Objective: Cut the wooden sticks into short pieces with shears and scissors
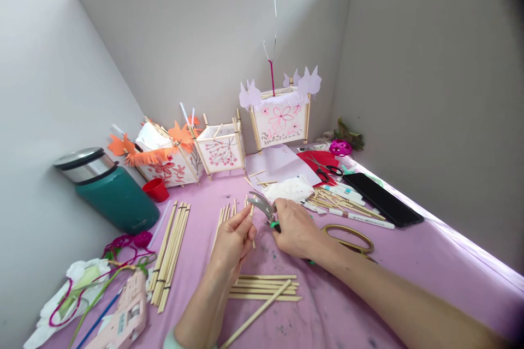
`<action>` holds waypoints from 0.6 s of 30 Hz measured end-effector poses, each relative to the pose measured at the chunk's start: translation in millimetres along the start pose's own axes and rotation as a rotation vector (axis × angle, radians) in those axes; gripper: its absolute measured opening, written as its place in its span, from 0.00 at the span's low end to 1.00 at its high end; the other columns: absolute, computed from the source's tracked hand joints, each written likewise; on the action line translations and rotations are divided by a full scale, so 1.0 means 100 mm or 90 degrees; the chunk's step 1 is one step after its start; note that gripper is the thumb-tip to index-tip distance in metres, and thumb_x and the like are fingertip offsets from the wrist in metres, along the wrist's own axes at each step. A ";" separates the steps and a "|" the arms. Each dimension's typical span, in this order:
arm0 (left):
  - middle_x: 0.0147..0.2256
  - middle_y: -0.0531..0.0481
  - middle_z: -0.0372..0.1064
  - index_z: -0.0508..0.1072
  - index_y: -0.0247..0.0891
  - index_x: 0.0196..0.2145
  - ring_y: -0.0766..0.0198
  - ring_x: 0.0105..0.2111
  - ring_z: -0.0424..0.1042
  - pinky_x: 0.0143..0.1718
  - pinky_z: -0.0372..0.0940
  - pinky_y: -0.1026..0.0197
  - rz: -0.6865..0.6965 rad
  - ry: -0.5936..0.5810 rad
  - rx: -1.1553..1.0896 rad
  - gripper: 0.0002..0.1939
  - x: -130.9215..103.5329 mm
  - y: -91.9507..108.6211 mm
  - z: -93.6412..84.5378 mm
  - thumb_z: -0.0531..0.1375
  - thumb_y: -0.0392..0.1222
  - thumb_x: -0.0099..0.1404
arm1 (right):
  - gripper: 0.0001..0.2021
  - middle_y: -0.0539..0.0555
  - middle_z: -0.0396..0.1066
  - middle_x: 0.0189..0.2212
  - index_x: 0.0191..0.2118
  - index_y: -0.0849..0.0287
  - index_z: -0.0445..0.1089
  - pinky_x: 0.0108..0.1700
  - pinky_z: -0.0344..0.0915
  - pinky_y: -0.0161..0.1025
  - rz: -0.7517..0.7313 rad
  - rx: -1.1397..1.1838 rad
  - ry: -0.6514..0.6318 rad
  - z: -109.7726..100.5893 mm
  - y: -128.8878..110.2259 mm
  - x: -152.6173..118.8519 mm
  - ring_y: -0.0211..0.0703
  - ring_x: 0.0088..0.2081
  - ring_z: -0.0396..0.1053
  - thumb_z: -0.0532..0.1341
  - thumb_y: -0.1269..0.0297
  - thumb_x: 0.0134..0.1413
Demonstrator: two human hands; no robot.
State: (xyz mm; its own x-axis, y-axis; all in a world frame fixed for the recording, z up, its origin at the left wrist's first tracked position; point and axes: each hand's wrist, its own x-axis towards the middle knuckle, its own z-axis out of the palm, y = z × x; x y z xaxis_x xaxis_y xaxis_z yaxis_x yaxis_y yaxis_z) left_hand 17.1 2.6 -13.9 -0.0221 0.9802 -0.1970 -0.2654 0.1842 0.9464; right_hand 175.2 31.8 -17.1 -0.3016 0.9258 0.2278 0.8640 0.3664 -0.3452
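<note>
My left hand (236, 234) pinches a short wooden stick (253, 240) upright near the middle of the table. Gripped in my right hand (295, 229) are pruning shears (264, 206) with grey blades and green-and-black handles. The blades point left and meet the stick's upper part, just above my left fingertips. Several cut sticks (264, 286) lie crosswise below my hands, with one longer stick (256, 313) slanting over them. More short sticks (223, 218) lie just left of my left hand. Whether the blades have bitten into the stick is too small to tell.
Long stick bundles (171, 256), a glue gun (129, 311) and a teal bottle (114, 196) are at left. Paper lanterns (280, 120) stand at the back. Gold-handled scissors (350, 234), black-handled scissors (323, 169), markers (362, 218) and a phone (382, 199) lie at right.
</note>
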 end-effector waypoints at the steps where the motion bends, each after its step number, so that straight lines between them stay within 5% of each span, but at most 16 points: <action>1: 0.17 0.61 0.60 0.65 0.33 0.58 0.78 0.09 0.42 0.10 0.36 0.70 0.001 -0.004 -0.002 0.37 0.00 0.01 0.00 0.66 0.50 0.53 | 0.13 0.60 0.69 0.37 0.38 0.61 0.62 0.39 0.58 0.39 -0.001 0.000 -0.005 0.00 0.01 0.01 0.49 0.38 0.67 0.60 0.66 0.44; 18: 0.18 0.59 0.63 0.70 0.33 0.51 0.78 0.09 0.45 0.09 0.41 0.71 -0.011 -0.082 -0.075 0.27 -0.03 0.14 -0.07 0.66 0.44 0.54 | 0.13 0.58 0.73 0.31 0.40 0.60 0.60 0.31 0.52 0.38 0.011 0.007 -0.017 0.02 0.06 0.05 0.49 0.34 0.71 0.60 0.64 0.48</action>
State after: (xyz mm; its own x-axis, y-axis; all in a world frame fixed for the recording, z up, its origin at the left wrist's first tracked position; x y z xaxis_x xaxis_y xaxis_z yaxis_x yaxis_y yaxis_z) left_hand 7.1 1.6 -1.9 0.1049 0.9796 -0.1712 -0.3756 0.1984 0.9053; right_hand 178.2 38.7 -20.3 -0.2968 0.9343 0.1974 0.8651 0.3506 -0.3586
